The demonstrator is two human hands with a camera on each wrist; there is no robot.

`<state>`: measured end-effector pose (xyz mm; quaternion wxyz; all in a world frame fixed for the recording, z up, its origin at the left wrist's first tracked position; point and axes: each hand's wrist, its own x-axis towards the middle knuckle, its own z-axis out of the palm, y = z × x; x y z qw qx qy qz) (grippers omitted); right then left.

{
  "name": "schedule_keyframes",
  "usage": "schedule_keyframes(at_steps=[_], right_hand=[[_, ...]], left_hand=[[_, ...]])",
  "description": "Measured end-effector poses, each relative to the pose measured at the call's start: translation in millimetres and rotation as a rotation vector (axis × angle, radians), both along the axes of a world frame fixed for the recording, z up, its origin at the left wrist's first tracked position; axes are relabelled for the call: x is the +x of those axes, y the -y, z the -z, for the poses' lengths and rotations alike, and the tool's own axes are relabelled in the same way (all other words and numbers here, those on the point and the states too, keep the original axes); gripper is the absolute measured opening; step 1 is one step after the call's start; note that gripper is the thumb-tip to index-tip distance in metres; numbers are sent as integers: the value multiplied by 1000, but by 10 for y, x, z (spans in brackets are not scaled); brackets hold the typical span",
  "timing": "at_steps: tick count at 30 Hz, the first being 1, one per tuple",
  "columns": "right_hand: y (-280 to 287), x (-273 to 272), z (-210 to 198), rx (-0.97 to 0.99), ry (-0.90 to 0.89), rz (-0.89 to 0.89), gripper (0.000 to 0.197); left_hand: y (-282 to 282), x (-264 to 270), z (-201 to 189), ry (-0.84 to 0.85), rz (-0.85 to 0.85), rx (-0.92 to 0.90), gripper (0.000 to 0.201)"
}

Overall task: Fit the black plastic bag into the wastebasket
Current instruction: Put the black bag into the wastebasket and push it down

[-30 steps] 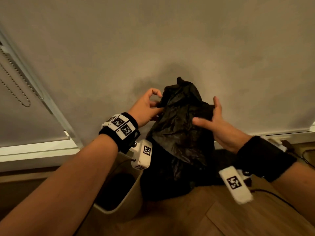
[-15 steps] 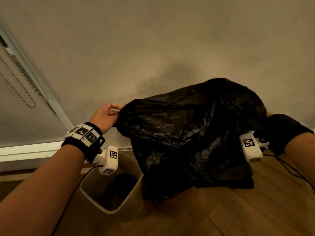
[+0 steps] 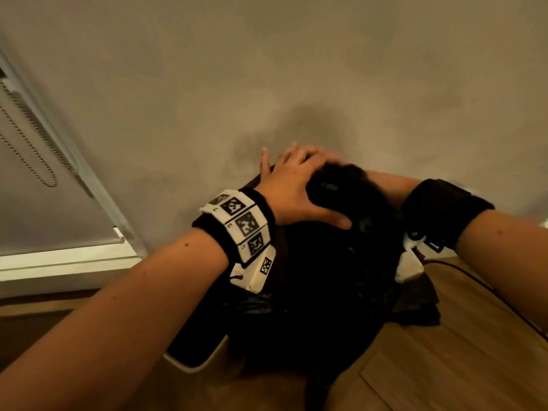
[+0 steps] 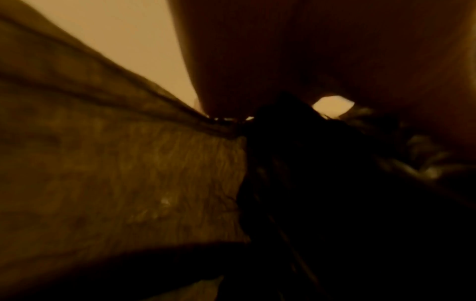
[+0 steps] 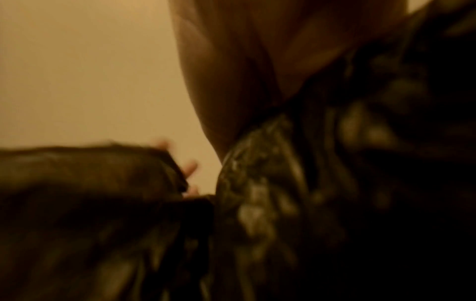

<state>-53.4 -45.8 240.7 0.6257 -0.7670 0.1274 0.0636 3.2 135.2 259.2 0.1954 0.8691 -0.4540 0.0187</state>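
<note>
The black plastic bag (image 3: 326, 277) is heaped over the pale wastebasket (image 3: 192, 363) and hides all but its near-left rim. My left hand (image 3: 296, 188) lies on top of the bag with its fingers spread and its thumb stretched out, pressing down. In the head view my right hand is hidden behind the bag; only its black wristband (image 3: 439, 209) shows. In the blurred right wrist view, bag folds (image 5: 270, 173) bunch up into the right hand's palm (image 5: 244, 71). The left wrist view is dark, with the bag (image 4: 335, 183) under the palm (image 4: 309, 51).
A plain wall (image 3: 296, 69) rises close behind the basket. A window frame (image 3: 89, 188) with a bead chain (image 3: 29, 143) runs down the left. Wooden floor (image 3: 444, 366) lies to the right, crossed by a thin cable (image 3: 489, 292).
The bag was held wide between both hands above the basket. Both hands have come together and down, the bag now lies over the basket, and my left hand has flattened on top.
</note>
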Motion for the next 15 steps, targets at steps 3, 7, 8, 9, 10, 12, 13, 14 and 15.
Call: schedule_keyframes(at_steps=[3,7,8,9,10,12,13,14,15], right_hand=[[41,13,55,146,-11,-69,17],[406,-165,212,202,130,-69,110],[420,-244,260,202,159,-153,118],[392,-320,322,179,162,-236,123],[340,-378,397,116,150,-307,127],[200,-416,548,-47,131,-271,111],[162,-375,610,-94,133,-176,86],[156,-300,642,-117,134,-45,55],[191,-223,651,-152,127,77,29]], left_hand=[[-30,98,85,-173,-92,-82,34],[-221,324,253,-336,-246,-169,38],[-264,358,289,-390,-280,-206,37],[-293,381,318,-447,-310,-249,37],[-307,389,333,-499,-338,-286,38],[-304,377,338,-579,-378,-329,42],[-299,373,347,-613,-397,-329,46],[-298,359,352,-652,-410,-326,51],[-299,351,363,-700,-424,-325,59]])
